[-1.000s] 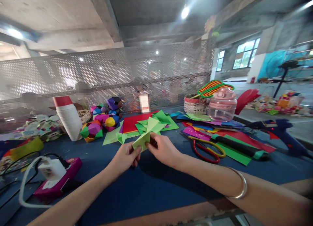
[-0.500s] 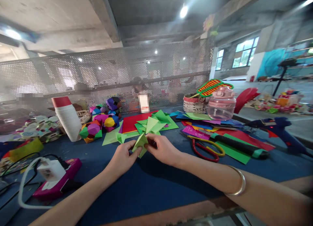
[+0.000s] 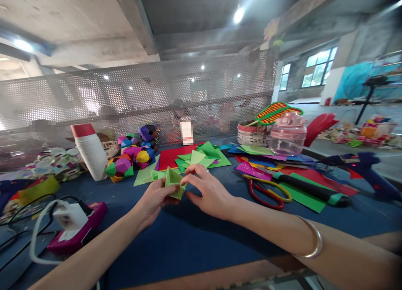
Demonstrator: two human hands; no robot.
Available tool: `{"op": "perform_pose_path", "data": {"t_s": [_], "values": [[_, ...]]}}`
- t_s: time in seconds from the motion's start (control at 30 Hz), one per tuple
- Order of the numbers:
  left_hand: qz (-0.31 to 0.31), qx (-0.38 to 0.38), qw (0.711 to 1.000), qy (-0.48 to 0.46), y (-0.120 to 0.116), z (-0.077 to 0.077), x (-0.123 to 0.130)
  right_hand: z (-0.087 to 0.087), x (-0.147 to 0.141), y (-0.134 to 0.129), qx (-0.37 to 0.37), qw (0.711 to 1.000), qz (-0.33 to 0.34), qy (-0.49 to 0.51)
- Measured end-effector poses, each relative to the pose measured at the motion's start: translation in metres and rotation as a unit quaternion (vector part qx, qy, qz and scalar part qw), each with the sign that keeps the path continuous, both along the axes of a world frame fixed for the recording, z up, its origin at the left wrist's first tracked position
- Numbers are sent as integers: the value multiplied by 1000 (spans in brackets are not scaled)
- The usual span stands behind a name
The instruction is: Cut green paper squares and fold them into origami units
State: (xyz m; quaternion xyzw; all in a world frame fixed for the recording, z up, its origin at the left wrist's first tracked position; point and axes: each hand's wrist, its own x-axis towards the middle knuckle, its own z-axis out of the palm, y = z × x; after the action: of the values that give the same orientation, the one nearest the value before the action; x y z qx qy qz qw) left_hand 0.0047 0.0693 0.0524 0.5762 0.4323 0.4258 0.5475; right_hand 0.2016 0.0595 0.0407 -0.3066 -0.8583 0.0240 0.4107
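A small folded piece of light green paper point(image 3: 172, 181), opened out into a hollow angular shape, is pinched in my left hand point(image 3: 155, 198) above the blue tabletop. My right hand point(image 3: 209, 191) is at its right side with the fingers apart and bent; the fingertips are at the paper's edge, and whether they touch it I cannot tell. Just beyond both hands lies a heap of folded green paper pieces point(image 3: 197, 157), partly over a red sheet point(image 3: 169, 156). A silver bangle circles my right forearm.
Scissors point(image 3: 266, 193) and a black-and-green cutter point(image 3: 309, 188) lie on coloured paper at right, near a blue glue gun point(image 3: 367, 173). A pink-lidded bottle point(image 3: 288, 137) stands behind. At left are stacked paper cups point(image 3: 91, 154), colourful paper balls point(image 3: 121, 168) and a power strip point(image 3: 78, 229) with cables.
The green paper has turned and now shows an open hollow. My right hand has loosened its pinch and spread its fingers, while the left keeps hold. The view shifted slightly.
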Motion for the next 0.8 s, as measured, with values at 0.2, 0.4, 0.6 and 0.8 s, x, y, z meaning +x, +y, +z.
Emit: {"op": "perform_pose_path", "data": {"t_s": [0.2, 0.4, 0.6, 0.8], "values": [[-33, -36, 999, -3, -2, -2, 0, 4, 2, 1, 53, 998, 10, -38], [-23, 31, 999, 12, 3, -6, 1, 2, 1, 3, 44, 999, 3, -20], [-21, 90, 995, 43, 5, -8, 2, -1, -2, 0, -9, 1000, 2, 20], [-18, 120, 990, 66, 3, -8, 1, -2, -4, -1, -124, 989, -26, 76]]}}
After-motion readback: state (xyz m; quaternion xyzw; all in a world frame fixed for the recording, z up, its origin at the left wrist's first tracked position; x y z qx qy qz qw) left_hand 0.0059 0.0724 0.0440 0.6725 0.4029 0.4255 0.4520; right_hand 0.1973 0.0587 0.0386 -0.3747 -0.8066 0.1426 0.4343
